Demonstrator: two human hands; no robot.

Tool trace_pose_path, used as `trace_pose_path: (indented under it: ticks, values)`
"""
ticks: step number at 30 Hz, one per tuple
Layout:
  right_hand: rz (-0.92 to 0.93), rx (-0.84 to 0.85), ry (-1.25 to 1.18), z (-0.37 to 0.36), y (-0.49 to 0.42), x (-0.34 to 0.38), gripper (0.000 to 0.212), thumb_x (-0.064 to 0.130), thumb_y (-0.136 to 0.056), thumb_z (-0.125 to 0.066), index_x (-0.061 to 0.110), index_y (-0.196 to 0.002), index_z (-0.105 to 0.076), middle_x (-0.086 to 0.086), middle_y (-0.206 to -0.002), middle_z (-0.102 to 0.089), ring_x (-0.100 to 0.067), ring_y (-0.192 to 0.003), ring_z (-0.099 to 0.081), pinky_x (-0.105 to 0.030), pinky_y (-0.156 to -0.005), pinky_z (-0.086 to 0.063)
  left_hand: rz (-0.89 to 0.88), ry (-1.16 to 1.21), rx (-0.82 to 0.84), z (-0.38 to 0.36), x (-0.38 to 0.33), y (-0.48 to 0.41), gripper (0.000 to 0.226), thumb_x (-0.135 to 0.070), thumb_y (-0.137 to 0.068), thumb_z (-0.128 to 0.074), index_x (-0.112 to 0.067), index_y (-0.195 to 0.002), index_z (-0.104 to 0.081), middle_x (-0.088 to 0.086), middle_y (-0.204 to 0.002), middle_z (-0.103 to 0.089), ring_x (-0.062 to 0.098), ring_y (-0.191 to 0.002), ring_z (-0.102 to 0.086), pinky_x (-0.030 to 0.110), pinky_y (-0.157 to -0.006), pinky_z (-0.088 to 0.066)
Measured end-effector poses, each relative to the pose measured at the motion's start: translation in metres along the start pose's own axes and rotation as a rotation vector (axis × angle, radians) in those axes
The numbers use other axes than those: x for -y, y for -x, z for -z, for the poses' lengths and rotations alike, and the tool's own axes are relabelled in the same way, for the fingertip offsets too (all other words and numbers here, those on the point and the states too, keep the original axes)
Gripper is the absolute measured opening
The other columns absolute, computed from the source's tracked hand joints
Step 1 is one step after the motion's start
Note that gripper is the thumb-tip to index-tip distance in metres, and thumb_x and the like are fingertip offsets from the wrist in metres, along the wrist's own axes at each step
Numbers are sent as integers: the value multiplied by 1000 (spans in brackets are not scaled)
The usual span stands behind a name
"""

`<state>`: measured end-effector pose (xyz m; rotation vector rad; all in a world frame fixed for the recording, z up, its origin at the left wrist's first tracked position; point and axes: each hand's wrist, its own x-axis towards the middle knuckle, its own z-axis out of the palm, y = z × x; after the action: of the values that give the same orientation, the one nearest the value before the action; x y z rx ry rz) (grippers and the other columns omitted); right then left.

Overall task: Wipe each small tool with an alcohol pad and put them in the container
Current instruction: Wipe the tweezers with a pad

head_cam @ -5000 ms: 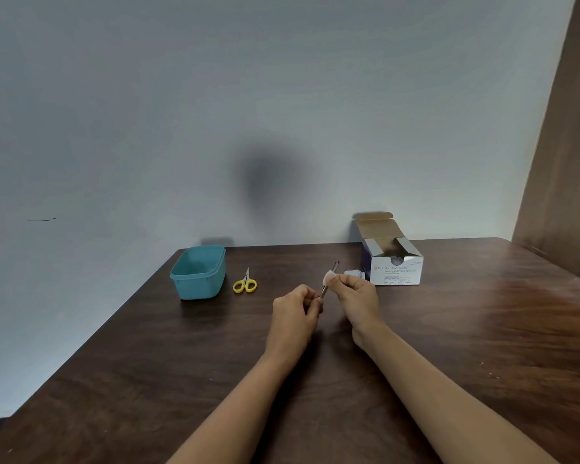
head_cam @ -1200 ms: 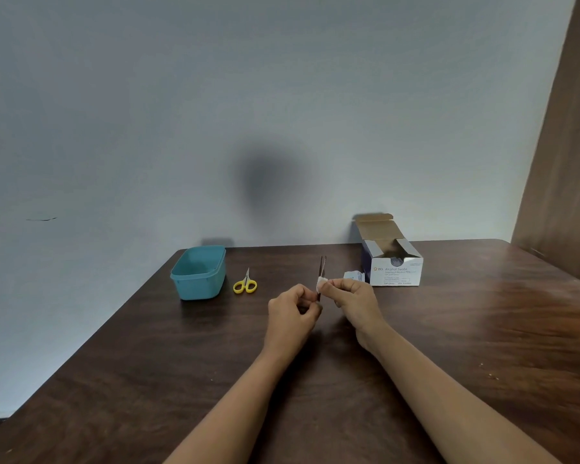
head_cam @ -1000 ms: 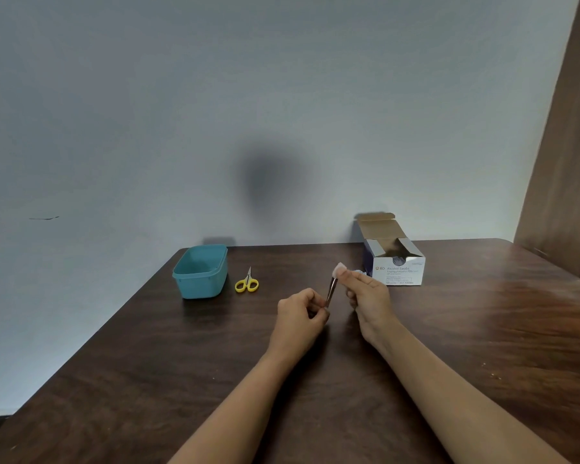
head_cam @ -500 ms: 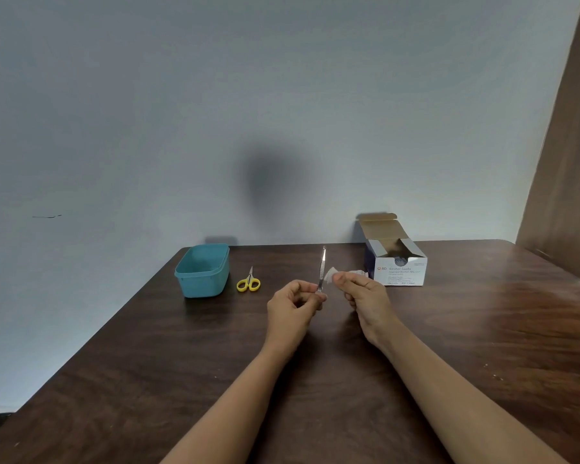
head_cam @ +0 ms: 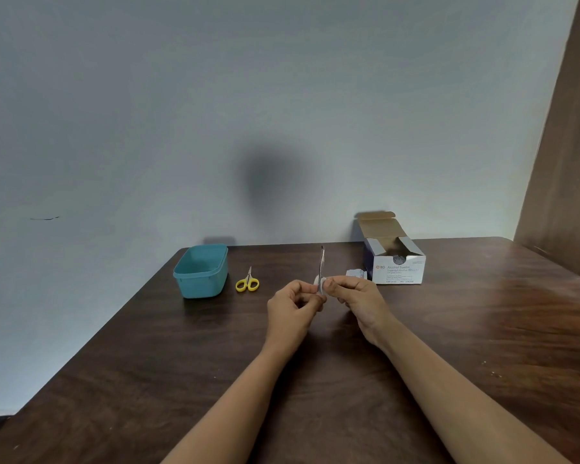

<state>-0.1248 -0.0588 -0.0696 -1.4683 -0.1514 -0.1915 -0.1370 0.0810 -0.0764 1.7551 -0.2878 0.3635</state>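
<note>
My left hand (head_cam: 293, 304) pinches the lower end of a thin metal tool (head_cam: 321, 262), which stands nearly upright above the dark wooden table (head_cam: 449, 329). My right hand (head_cam: 355, 294) pinches a small white alcohol pad (head_cam: 318, 282) against the tool's lower shaft, right beside my left fingertips. A teal plastic container (head_cam: 201, 271) stands open at the table's far left. Small yellow-handled scissors (head_cam: 247, 283) lie flat just right of it.
An open white and blue box of alcohol swabs (head_cam: 394, 262) stands at the back right, with a torn pad wrapper (head_cam: 356, 273) lying at its left side. The grey wall runs along the table's far edge. A brown wooden panel (head_cam: 566, 162) rises at the right.
The pad has slid from near the tool's tip down to its lower shaft. The tool has stayed close to upright in my left hand.
</note>
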Motion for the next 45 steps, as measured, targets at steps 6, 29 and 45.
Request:
trace_pose_path:
  ticks: [6, 29, 45]
  values:
    - [44, 53, 13, 0, 0, -2, 10, 14, -82, -70, 6, -85, -74, 4, -73, -71, 4, -68, -62, -8, -64, -44, 0, -25, -21, 0, -4, -1, 28, -10, -78, -74, -7, -92, -50, 5, -65, -69, 7, -63, -64, 14, -64, -49]
    - [67, 293, 73, 9, 1, 3, 22, 34, -86, -60, 18, -78, -72, -3, -70, -52, -6, -65, -40, -22, -63, -32, -27, 1, 6, -3, -1, 0, 33, -28, -87, -68, -15, -111, -50, -4, -90, -66, 5, -83, -62, 7, -67, -45]
    - [75, 434, 257, 5, 3, 3, 26, 34, -92, -57, 23, -69, -65, 3, -65, -47, -9, -65, -38, -21, -64, -34, 123, 399, 57, 6, 0, -6, 18, -14, -92, -59, -3, -101, -69, 0, -88, -69, -8, -73, -61, 4, -64, -44]
